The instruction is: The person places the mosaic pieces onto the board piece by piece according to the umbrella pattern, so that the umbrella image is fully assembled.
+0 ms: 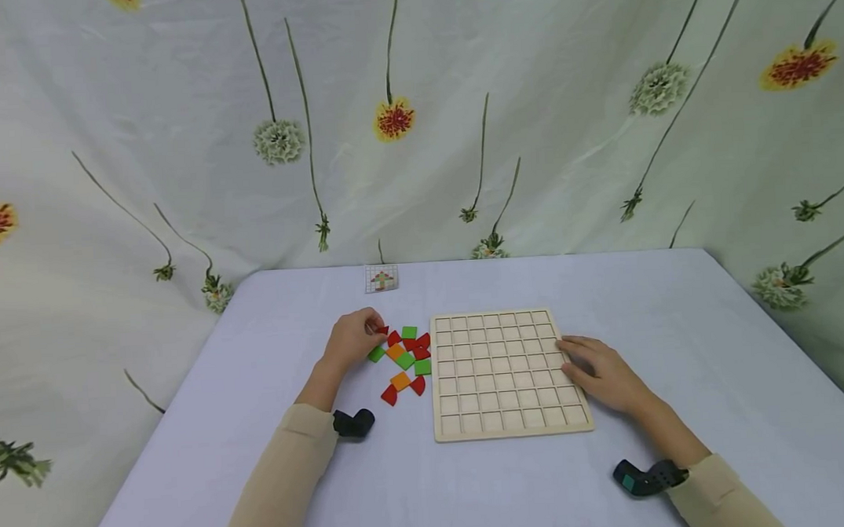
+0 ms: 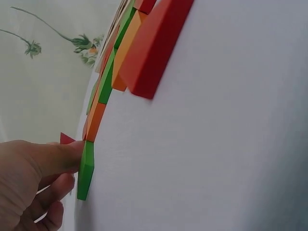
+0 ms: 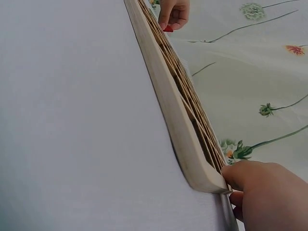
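Note:
My left hand (image 1: 354, 339) pinches a small red piece (image 1: 382, 330) between thumb and fingers at the far left of a group of flat coloured pieces. In the left wrist view a pointed corner of that red piece (image 2: 66, 138) shows past the fingers; the rest is hidden. Right below the fingertips lies a green square (image 1: 376, 354). My right hand (image 1: 603, 372) rests with relaxed fingers at the right edge of a wooden grid board (image 1: 514, 433). In the right wrist view its fingertips (image 3: 231, 177) touch the board's corner.
Between left hand and board lie red quarter-round pieces (image 1: 389, 395), orange squares (image 1: 400, 381) and green squares (image 1: 423, 367). At the table's back edge is a small card (image 1: 382, 278) with a coloured pattern on a grid. A flowered cloth (image 1: 529, 117) hangs behind.

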Motion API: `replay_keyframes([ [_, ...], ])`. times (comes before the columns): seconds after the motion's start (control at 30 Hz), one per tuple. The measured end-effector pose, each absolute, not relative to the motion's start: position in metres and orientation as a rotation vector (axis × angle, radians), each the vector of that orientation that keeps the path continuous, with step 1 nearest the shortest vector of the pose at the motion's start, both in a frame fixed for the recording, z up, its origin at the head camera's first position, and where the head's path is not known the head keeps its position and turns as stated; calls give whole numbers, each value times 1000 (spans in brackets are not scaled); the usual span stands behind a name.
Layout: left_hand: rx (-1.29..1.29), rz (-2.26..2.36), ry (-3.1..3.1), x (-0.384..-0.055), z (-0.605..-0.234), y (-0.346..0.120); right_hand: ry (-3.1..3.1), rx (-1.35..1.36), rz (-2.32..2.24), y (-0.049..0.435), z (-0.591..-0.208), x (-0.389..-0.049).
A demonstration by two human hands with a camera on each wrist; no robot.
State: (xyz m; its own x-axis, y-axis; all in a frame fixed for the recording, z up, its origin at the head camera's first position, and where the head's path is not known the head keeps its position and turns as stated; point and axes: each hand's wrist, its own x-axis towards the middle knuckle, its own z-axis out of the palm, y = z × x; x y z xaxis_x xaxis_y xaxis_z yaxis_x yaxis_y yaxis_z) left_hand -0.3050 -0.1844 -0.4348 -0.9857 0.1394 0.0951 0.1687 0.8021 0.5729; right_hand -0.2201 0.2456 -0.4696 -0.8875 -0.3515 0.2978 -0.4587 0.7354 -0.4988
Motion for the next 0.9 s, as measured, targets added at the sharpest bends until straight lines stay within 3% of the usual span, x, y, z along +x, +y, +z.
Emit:
replay_keyframes([
  [0.9, -210, -1339, -2822, -306, -421, -150, -2751, 635, 860, 246, -469, -221],
])
